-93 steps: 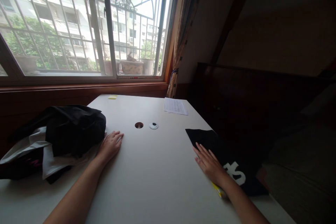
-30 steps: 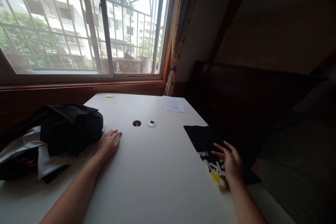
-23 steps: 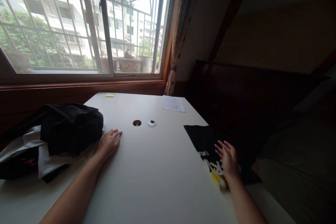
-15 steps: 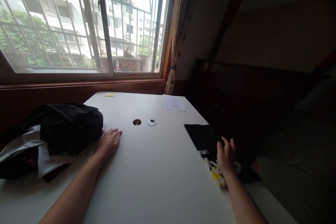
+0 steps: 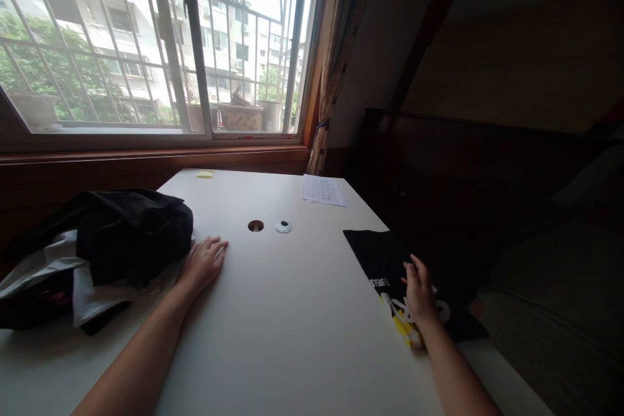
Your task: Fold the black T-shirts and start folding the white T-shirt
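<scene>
My left hand [image 5: 203, 261] lies palm down on the white table [image 5: 287, 331], fingers stretched out. It rests right beside a heap of black and white clothing [image 5: 139, 234]. Over on the right, my right hand [image 5: 420, 291] is at a flat black cloth or bag [image 5: 373, 253] with white lettering. Its fingers are loosely bent, and nothing shows between them. Whether this hand touches the black fabric I cannot tell. Just left of its wrist lies a yellow and white object [image 5: 407, 331], partly hidden by the hand; its kind is unclear.
Printed sheets of paper [image 5: 324, 190] lie at the table's far right corner, a yellow sticky note [image 5: 205, 174] at the far left. Mid-table there is a round cable hole [image 5: 256, 226] with its round cover [image 5: 283, 227] beside it. A barred window stands behind.
My right hand has turned slightly and its fingers have drawn closer together. My left hand stays in place on the table. The view has shifted very slightly.
</scene>
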The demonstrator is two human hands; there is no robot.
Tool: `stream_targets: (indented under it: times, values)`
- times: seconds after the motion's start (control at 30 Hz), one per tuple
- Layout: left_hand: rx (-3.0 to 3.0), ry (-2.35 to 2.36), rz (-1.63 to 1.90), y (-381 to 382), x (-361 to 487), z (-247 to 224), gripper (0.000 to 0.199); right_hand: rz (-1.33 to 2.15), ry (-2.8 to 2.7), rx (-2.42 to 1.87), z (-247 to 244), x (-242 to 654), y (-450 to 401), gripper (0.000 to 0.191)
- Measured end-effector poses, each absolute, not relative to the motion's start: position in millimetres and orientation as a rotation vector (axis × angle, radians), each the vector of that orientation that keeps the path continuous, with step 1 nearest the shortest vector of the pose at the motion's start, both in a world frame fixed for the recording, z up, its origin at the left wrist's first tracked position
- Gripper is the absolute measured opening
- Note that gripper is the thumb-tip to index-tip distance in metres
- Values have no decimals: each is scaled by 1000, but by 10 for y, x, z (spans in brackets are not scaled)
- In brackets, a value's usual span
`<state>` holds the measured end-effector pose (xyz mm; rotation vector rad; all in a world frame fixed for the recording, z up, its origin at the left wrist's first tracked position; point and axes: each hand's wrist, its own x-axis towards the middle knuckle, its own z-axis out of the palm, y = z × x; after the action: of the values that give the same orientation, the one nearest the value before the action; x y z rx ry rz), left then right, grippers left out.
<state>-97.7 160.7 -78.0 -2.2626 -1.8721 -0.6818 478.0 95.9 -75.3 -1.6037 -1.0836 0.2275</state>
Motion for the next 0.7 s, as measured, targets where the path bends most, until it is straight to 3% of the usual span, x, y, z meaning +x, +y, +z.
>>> stream_targets:
  times: [0.2,0.4,0.7]
  values:
    - [-2241,-1874,-690,1587,-953,-752,40,527,-993,-1521,-687,4686,873,65]
    - [-2254,-1877,-664,1588,-950,-740,41,50,-1024,-1710,-726,4768,960,65]
    - [-2240,-1884,-720,1572,-942,-727,40,213,-1948,-1845,-738,4483,849,52]
